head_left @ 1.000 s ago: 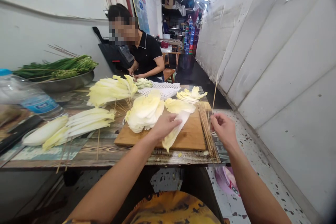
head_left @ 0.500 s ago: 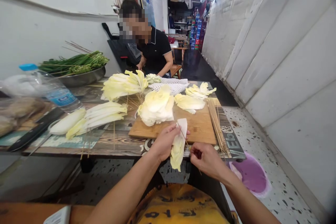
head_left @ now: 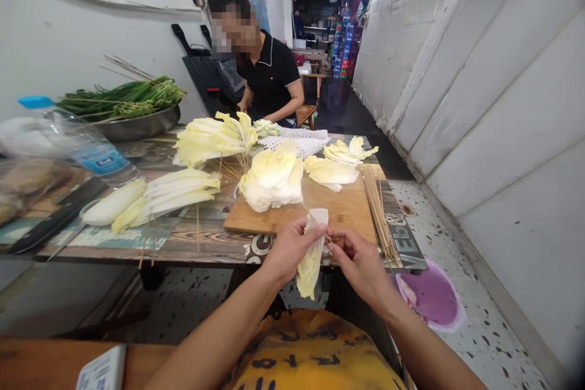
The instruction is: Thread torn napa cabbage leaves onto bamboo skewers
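Note:
My left hand (head_left: 292,250) grips a pale napa cabbage leaf (head_left: 311,265) that hangs upright over the table's front edge. Pinched in my right hand (head_left: 351,256) is a thin bamboo skewer (head_left: 329,239), which crosses the leaf near its white end; its tip pokes out to the upper left. Just beyond, a pile of cabbage leaves (head_left: 273,177) rests on a wooden cutting board (head_left: 340,210). More leaves (head_left: 331,170) lie at the board's far right. A bundle of skewers (head_left: 379,213) lies along the board's right edge.
Skewered cabbage leaves (head_left: 167,195) lie left, near a knife (head_left: 50,219) and a water bottle (head_left: 98,152). A metal bowl (head_left: 141,124) holds skewered greens. Across the table sits a person in a black shirt (head_left: 269,76). A pink basin (head_left: 432,295) stands on the floor at right.
My right hand has moved up and left along the skewer, close to the leaf. The skewer's tip now sticks out further past the leaf's left side. My view has shifted slightly.

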Available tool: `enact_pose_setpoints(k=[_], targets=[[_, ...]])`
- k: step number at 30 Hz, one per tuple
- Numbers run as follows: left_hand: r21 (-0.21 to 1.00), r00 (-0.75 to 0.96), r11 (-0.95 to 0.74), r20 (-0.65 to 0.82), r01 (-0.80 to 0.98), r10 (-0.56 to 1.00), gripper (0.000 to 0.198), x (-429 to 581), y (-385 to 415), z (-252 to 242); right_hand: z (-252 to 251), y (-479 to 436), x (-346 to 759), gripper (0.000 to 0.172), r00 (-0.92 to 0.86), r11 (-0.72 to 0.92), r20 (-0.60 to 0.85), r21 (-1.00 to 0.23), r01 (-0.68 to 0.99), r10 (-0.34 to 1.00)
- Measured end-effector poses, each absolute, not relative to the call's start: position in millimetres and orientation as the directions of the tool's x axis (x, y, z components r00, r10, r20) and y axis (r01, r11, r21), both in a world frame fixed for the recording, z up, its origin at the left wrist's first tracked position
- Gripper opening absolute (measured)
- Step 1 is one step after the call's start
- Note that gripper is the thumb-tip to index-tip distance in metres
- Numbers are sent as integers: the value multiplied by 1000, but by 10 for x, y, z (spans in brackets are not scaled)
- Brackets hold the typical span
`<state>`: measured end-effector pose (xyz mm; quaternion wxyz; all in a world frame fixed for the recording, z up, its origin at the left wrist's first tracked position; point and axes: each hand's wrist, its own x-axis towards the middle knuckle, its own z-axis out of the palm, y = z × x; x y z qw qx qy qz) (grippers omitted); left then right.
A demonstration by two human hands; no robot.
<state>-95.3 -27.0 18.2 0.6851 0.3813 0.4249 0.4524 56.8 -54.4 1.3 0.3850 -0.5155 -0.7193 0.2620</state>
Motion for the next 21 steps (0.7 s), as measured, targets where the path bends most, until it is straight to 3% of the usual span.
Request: enact_pose_setpoints(k=[5,13,21], targets=[[876,202,358,-306,-322,930,39,-1046,-329,192,-4,-648,764,31,-177,535,589,-515,670,788],[828,142,414,-390,-378,910,36,-1127,-348,206,165,-923,1087,30,-342,499,572,-138,856,746],[830,111,401,-389,-387,914,36,-1122,-355,260,157,-928,1115,33,-395,475,563,5,880,726]])
